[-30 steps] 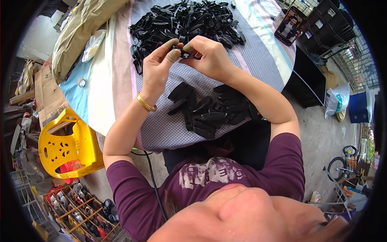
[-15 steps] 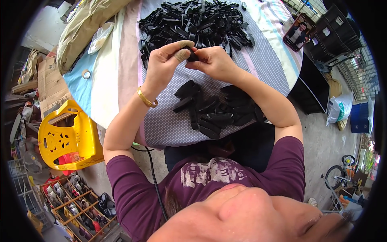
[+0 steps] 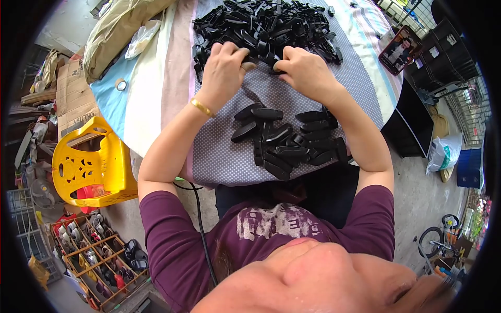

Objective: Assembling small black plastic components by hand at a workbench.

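At twelve o'clock I see glossy black plastic parts (image 3: 266, 23) heaped over matt cloth (image 3: 219, 156). Toward half past ten, a polished metal bracelet (image 3: 202, 107); at ten, dull cardboard (image 3: 78, 94); at nine, a smooth plastic chair (image 3: 78, 168). The rack (image 3: 107, 237) at eight looks wooden, though I view it poorly.
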A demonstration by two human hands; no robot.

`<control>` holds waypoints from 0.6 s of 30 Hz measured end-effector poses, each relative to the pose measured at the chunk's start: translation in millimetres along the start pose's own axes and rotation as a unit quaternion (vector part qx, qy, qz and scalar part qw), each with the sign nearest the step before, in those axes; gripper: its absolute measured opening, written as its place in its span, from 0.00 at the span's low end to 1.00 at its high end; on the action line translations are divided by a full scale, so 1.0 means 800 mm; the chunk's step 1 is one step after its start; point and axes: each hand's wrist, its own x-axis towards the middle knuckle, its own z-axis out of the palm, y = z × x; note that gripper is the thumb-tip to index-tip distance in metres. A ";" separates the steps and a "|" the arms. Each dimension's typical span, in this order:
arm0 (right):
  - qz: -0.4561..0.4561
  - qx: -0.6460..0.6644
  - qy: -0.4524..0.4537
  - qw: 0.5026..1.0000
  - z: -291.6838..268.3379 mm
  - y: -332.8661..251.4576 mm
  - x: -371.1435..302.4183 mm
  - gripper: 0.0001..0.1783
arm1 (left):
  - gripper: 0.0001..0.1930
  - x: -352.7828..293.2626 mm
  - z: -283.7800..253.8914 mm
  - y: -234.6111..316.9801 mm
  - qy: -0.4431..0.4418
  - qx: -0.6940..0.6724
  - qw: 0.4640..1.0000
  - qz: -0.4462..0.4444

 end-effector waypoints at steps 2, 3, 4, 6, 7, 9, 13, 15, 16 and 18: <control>-0.008 -0.016 0.009 1.000 0.005 -0.003 0.000 0.06 | 0.12 0.004 0.011 -0.011 -0.015 0.100 0.995 0.006; -0.007 -0.033 0.012 0.999 0.005 -0.004 0.000 0.06 | 0.12 0.003 0.014 -0.014 -0.015 0.100 0.995 0.005; -0.004 -0.051 0.014 0.999 0.004 -0.004 -0.001 0.06 | 0.12 0.004 0.014 -0.015 -0.028 0.120 0.992 0.013; -0.008 -0.019 0.016 1.000 0.002 -0.001 -0.001 0.05 | 0.11 0.004 0.013 -0.013 -0.042 0.139 0.989 0.020; -0.013 0.012 0.020 1.000 0.001 0.001 -0.001 0.05 | 0.11 0.004 0.011 -0.009 -0.040 0.141 0.989 0.020; -0.011 0.075 0.060 0.995 0.001 0.008 0.003 0.06 | 0.11 0.003 0.007 -0.007 -0.037 0.143 0.989 0.021; 0.090 0.308 0.098 0.942 -0.001 0.019 0.011 0.08 | 0.11 0.007 -0.007 0.002 0.022 -0.194 0.977 -0.087; 0.104 0.390 0.137 0.905 0.003 0.027 0.014 0.11 | 0.12 0.008 -0.001 -0.010 -0.024 -0.500 0.829 -0.250; 0.107 0.389 0.137 0.905 0.004 0.025 0.014 0.11 | 0.12 0.008 -0.002 -0.009 -0.026 -0.502 0.828 -0.250; 0.125 0.390 0.194 0.891 0.007 0.016 0.018 0.15 | 0.10 0.006 -0.006 -0.003 -0.071 -0.734 0.569 -0.363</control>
